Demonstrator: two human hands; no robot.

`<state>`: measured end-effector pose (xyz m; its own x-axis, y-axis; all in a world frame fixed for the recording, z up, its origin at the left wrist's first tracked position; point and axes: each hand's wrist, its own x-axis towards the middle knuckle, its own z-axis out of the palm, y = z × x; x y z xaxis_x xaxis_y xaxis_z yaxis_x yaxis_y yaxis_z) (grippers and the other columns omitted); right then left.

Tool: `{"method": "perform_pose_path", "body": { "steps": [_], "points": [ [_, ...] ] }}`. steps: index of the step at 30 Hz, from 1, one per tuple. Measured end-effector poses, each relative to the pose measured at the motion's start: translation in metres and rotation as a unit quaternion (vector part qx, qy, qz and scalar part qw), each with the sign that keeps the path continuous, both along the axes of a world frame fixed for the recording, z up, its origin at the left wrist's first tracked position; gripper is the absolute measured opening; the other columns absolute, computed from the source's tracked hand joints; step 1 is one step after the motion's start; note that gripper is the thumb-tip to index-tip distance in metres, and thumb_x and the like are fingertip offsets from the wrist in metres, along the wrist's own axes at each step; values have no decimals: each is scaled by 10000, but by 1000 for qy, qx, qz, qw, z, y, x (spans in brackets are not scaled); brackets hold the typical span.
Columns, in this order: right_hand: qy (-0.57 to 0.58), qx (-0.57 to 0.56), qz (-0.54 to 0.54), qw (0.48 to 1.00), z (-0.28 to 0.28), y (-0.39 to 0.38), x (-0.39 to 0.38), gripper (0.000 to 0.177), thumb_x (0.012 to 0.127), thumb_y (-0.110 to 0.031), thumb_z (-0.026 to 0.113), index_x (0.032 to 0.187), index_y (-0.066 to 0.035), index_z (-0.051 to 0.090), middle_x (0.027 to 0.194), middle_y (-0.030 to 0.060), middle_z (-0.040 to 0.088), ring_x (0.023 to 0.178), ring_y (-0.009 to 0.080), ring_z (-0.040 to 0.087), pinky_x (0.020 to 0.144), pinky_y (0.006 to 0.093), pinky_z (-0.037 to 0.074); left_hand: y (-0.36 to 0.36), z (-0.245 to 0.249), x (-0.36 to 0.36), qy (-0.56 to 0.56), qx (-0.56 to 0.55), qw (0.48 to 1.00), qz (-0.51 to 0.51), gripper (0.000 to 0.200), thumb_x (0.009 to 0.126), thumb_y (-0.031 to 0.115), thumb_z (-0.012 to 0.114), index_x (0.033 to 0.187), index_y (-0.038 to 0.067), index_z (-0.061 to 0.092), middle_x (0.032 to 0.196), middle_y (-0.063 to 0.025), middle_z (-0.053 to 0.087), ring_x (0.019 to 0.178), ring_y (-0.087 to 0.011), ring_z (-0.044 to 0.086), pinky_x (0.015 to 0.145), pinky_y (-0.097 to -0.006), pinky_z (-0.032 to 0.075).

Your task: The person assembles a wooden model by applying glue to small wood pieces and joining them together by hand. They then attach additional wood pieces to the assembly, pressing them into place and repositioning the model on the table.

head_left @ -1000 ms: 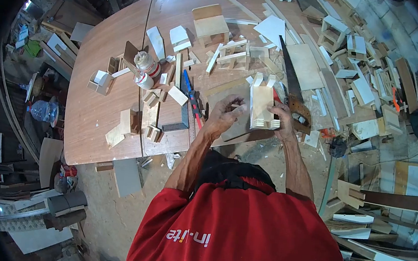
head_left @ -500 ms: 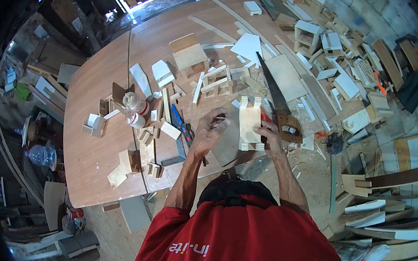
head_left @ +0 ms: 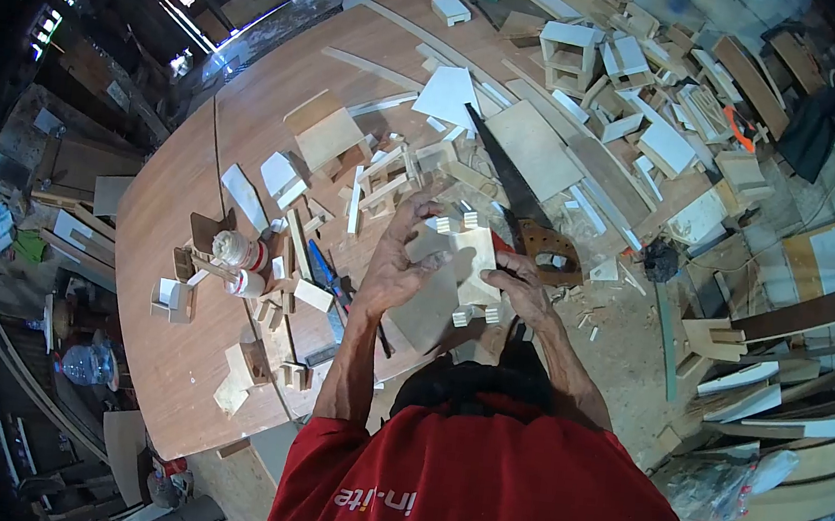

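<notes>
Between my hands is a small pale wooden assembly (head_left: 477,266) with short grooved blocks at its corners. My right hand (head_left: 520,289) is closed on its right edge, the thumb lying on the face. My left hand (head_left: 399,264) is curled round the left side, fingers at the upper corner and thumb in front; the assembly partly hides its grip. A hand saw (head_left: 509,169) with a brown handle lies just beyond the right hand. Left of my left forearm are a blue-handled tool (head_left: 322,263) and a jar (head_left: 237,251) with a whitish, crusted top.
The brown table (head_left: 161,266) carries several wood offcuts, small frames and a white panel (head_left: 447,95). A heap of wooden pieces (head_left: 665,144) fills the far right. Boards (head_left: 775,406) are stacked at the lower right. A large clear bottle (head_left: 89,365) stands at left.
My left hand has come up from beside the assembly onto its left side. The assembly has tilted and shifted slightly left, still in my right hand. The view has turned a little.
</notes>
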<state>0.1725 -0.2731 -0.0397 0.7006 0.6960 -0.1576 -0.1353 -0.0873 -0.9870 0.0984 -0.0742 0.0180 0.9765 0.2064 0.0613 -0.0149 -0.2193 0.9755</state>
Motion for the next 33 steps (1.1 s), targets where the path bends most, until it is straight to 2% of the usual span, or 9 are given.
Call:
{"method": "perform_pose_path", "body": {
  "steps": [2, 4, 7, 14, 16, 19, 23, 25, 33],
  "points": [
    [17, 18, 35, 999, -14, -5, 15, 285, 817, -124, 592, 1072, -8, 649, 943, 43, 659, 841, 110, 587, 791, 279, 463, -9, 1, 12, -34, 55, 998, 5, 678, 717, 67, 713, 1332, 101, 430, 1277, -77, 502, 1226, -248, 451, 1041, -410, 324],
    [-9, 13, 26, 1000, -18, -8, 28, 289, 827, -184, 597, 1059, -19, 649, 896, 69, 654, 826, 141, 588, 776, 300, 459, -16, 2, 28, -58, 176, 982, 20, 543, 719, 80, 712, 1229, 70, 524, 1257, -104, 537, 1221, -257, 468, 1022, -391, 352],
    [-78, -58, 70, 993, -23, -21, 42, 303, 836, -246, 592, 1029, -19, 648, 851, 98, 636, 806, 182, 580, 759, 326, 450, -30, 7, 45, -1, 234, 972, 31, 447, 719, 89, 712, 1141, 46, 570, 1233, -141, 563, 1166, -275, 524, 1002, -382, 380],
    [-50, 16, 55, 997, -19, -21, 41, 306, 819, -266, 599, 993, -19, 649, 824, 123, 609, 785, 222, 565, 756, 342, 444, -43, 1, 56, 3, 263, 965, 18, 397, 731, 88, 698, 1111, 49, 588, 1163, -158, 608, 1083, -292, 588, 965, -377, 420],
    [-98, -33, 57, 993, -23, -18, 39, 292, 815, -249, 603, 986, -16, 648, 831, 126, 606, 790, 217, 571, 755, 338, 446, -40, 1, 54, 18, 287, 957, 21, 340, 740, 91, 690, 1068, 50, 610, 1155, -153, 617, 1088, -297, 585, 935, -376, 443],
    [-82, -71, 69, 992, -12, -16, 30, 281, 813, -242, 606, 975, -16, 649, 830, 133, 609, 786, 221, 572, 752, 334, 448, -33, 1, 49, -34, 340, 940, 17, 305, 745, 92, 688, 1039, 47, 625, 1157, -148, 620, 1066, -297, 598, 916, -378, 455],
    [-90, -40, 45, 994, -9, -11, 15, 284, 812, -248, 606, 978, -23, 652, 825, 139, 616, 778, 229, 571, 747, 331, 448, -25, 2, 44, -40, 363, 931, 0, 338, 741, 99, 694, 1071, 56, 634, 1117, -147, 641, 1021, -295, 622, 901, -374, 469],
    [-88, -39, 43, 994, -6, -8, 10, 274, 817, -248, 600, 974, -30, 652, 833, 139, 622, 778, 237, 572, 747, 332, 448, -23, 1, 43, -52, 336, 940, 15, 356, 734, 127, 681, 1081, 62, 637, 1017, -131, 674, 988, -327, 613, 1044, -519, 247],
    [-108, -56, 30, 992, -7, 5, 12, 241, 802, -208, 622, 923, 0, 637, 767, 109, 599, 709, 195, 535, 690, 333, 439, -13, 9, 42, -32, 337, 941, 9, 295, 738, 154, 687, 1022, 75, 677, 1005, -133, 680, 984, -303, 619, 1078, -544, 199]
  ]
}}
